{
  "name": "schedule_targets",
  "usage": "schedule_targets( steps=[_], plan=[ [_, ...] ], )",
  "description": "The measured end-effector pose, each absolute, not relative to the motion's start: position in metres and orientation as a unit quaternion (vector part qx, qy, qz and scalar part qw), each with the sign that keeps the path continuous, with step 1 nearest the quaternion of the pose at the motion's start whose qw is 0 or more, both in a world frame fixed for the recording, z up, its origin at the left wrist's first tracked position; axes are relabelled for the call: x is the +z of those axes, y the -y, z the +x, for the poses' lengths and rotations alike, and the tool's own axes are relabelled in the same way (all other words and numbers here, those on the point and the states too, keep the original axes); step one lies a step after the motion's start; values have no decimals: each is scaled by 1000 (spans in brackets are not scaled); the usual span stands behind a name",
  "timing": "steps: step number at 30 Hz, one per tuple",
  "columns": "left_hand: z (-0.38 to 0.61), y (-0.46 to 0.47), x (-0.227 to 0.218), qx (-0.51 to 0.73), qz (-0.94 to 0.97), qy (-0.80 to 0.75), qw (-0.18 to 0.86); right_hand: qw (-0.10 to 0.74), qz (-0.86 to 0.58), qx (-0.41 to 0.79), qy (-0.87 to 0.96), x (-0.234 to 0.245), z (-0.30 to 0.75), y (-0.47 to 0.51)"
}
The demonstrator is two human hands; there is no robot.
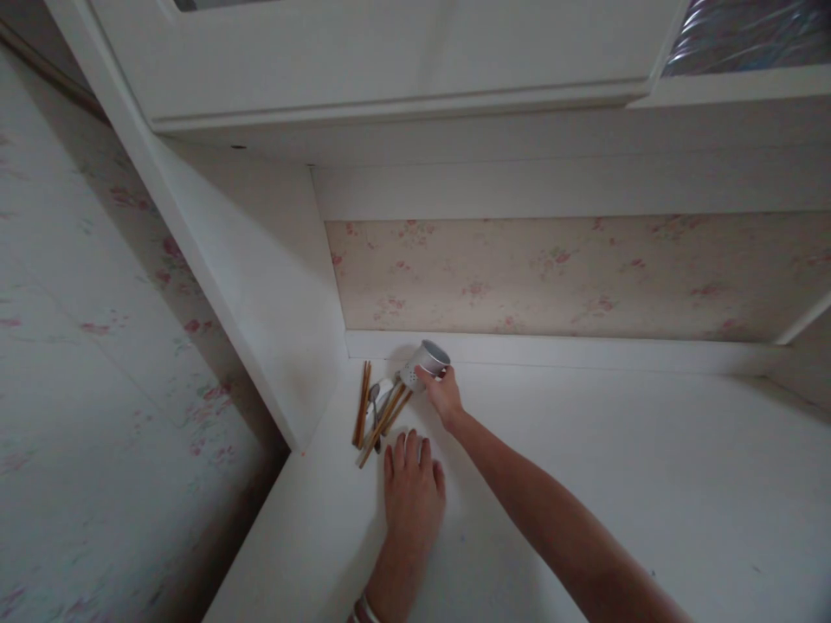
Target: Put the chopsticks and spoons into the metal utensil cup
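My right hand [442, 394] is closed around a grey metal utensil holder [424, 362] with small holes in its side. The holder is tilted near the back of the white surface. Several wooden chopsticks [362, 405] lie in a loose pile to its left, some with their ends close to the holder. Among them is a metal spoon [375, 396], and a white item [384, 388] is partly hidden behind it. My left hand [413, 474] rests flat on the surface just right of the chopsticks, fingers stretched out, holding nothing.
The white cabinet's side panel [260, 285] rises to the left of the pile. Above hang white cabinet doors [389, 61]. Flowered wallpaper [519, 277] covers the back, over a low white ledge [584, 353]. The white countertop [649, 467] extends to the right.
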State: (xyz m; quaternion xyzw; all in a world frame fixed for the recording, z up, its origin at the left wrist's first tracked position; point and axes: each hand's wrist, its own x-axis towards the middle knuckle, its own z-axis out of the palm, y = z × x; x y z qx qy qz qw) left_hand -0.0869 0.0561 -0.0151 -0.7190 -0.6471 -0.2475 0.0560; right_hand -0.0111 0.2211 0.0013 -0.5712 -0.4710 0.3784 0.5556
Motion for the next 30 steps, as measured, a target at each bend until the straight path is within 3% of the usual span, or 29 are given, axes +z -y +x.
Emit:
schedule_targets(
  steps=[11, 23, 26, 30],
  plan=[
    [-87, -56, -25, -243, -687, 677, 106, 483, -627, 279, 544, 2, 49, -236],
    [-89, -56, -22, -211, -714, 663, 79, 543, -579, 269, 546, 7, 66, -180],
    [-88, -57, -22, -232, -733, 637, 59, 569, -515, 325, 553, 8, 78, -128],
    [-84, -57, -17, -286, -759, 584, -40, 511, -493, 438, 551, -2, 96, -52]
  ],
)
